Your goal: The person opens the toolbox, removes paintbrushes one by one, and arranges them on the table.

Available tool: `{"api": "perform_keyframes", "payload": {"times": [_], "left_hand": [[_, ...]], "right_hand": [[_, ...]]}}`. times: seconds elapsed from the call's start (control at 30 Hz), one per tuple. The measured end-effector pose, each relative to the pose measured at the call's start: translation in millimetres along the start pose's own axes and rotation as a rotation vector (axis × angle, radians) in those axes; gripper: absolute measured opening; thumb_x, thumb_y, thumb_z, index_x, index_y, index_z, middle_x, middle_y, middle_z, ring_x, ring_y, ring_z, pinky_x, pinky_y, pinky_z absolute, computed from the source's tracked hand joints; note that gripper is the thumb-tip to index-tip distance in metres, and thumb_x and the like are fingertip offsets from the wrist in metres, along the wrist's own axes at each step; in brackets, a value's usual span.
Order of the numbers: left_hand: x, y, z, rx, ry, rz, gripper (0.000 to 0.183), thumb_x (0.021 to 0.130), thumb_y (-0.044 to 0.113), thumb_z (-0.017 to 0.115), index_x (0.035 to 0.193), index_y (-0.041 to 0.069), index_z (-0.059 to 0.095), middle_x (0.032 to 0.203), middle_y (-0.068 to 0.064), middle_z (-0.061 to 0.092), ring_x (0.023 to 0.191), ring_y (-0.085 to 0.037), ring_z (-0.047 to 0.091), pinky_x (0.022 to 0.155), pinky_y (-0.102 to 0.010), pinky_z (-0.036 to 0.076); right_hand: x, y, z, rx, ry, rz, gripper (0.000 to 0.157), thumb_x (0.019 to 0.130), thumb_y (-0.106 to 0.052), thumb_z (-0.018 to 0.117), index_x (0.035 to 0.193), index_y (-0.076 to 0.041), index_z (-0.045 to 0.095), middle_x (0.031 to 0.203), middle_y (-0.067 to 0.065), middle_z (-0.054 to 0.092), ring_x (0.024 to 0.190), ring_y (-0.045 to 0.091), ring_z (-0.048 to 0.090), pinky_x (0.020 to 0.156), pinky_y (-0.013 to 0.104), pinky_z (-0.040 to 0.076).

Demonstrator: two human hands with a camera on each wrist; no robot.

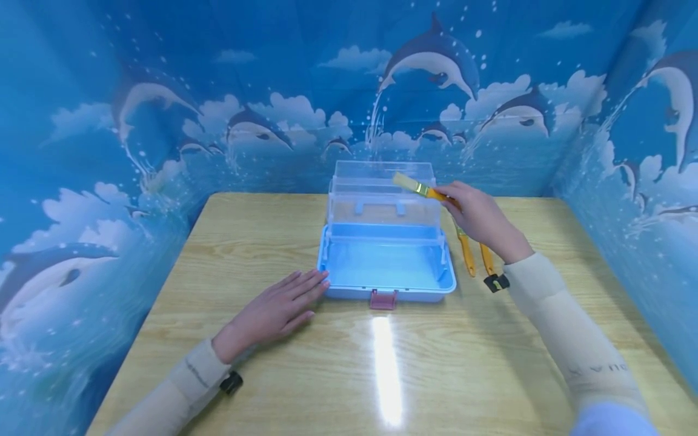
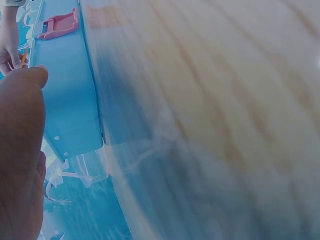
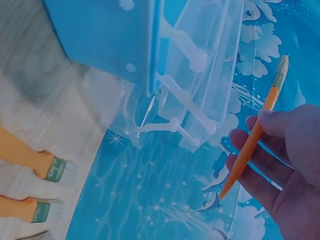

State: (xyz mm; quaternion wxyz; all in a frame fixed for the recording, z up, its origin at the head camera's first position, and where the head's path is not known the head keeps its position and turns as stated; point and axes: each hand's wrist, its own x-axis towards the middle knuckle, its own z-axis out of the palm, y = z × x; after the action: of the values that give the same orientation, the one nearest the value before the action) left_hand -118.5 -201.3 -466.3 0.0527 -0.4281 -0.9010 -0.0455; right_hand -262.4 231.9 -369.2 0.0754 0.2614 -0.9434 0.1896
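Observation:
A blue storage box (image 1: 382, 266) stands on the table with its clear lid and trays raised behind it and a pink latch (image 1: 383, 300) on its front. My left hand (image 1: 275, 306) rests flat at the box's front left corner, fingers straight and fingertips at its rim. With thumb and fingers, my right hand (image 1: 477, 212) holds a paintbrush (image 3: 257, 125) by its orange handle, above the box's back right side. Pale bristles point left, over the clear trays (image 1: 384, 194) in the head view. The box's inside shows bare blue plastic.
More orange-handled paintbrushes (image 1: 466, 254) lie on the table right of the box, partly under my right forearm. In the right wrist view, several brush heads (image 3: 55, 169) show there. A dolphin-print cloth (image 1: 305, 91) walls the wooden table (image 1: 251, 224) at the back and sides.

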Motion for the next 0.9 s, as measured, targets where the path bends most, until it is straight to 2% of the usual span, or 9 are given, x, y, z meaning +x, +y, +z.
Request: {"api": "perform_keyframes", "payload": {"times": [0.23,0.47,0.63,0.83,0.9], "left_hand": [[1.0,-0.3,0.3,-0.005,-0.014,-0.001,0.065,0.108,0.034,0.048,0.163,0.014,0.019,0.171,-0.002,0.014,0.157,-0.02,0.016,0.129,-0.044,0.018],[2.1,0.1,-0.2,-0.005,-0.012,-0.009,0.067,0.107,0.034,0.049,0.163,0.015,0.018,0.171,-0.001,0.014,0.157,-0.021,0.017,0.128,-0.045,0.019],[3.4,0.2,0.0,-0.002,-0.014,-0.016,0.067,0.107,0.034,0.052,0.163,0.014,0.021,0.171,-0.001,0.014,0.157,-0.021,0.018,0.128,-0.045,0.021],[2.1,1.5,-0.8,0.0,-0.037,-0.022,0.066,0.108,0.036,0.048,0.163,0.015,0.019,0.171,-0.001,0.014,0.157,-0.02,0.017,0.129,-0.044,0.019],[1.6,1.8,-0.8,0.001,-0.033,-0.018,0.065,0.108,0.036,0.047,0.163,0.015,0.018,0.171,-0.002,0.014,0.157,-0.02,0.016,0.129,-0.044,0.018]], "right_hand": [[-12,4,2.8,-0.013,0.024,-0.018,0.039,0.102,-0.005,0.06,0.141,-0.004,0.059,0.12,0.015,0.067,0.092,0.028,0.066,0.073,0.044,0.059],[-22,7,4.0,-0.025,0.046,-0.04,0.04,0.1,-0.003,0.063,0.14,-0.004,0.059,0.116,0.014,0.068,0.083,0.024,0.064,0.063,0.038,0.054],[-28,10,4.4,-0.038,0.054,-0.035,0.04,0.099,-0.002,0.064,0.139,-0.004,0.061,0.118,0.015,0.068,0.088,0.027,0.066,0.068,0.043,0.058],[-36,14,7.5,-0.029,0.056,-0.023,0.039,0.098,-0.002,0.065,0.137,-0.004,0.062,0.12,0.016,0.068,0.095,0.03,0.068,0.077,0.05,0.06],[-39,16,8.3,-0.029,0.057,-0.023,0.038,0.098,-0.001,0.065,0.136,-0.004,0.063,0.118,0.015,0.068,0.093,0.03,0.068,0.076,0.049,0.06]]}}
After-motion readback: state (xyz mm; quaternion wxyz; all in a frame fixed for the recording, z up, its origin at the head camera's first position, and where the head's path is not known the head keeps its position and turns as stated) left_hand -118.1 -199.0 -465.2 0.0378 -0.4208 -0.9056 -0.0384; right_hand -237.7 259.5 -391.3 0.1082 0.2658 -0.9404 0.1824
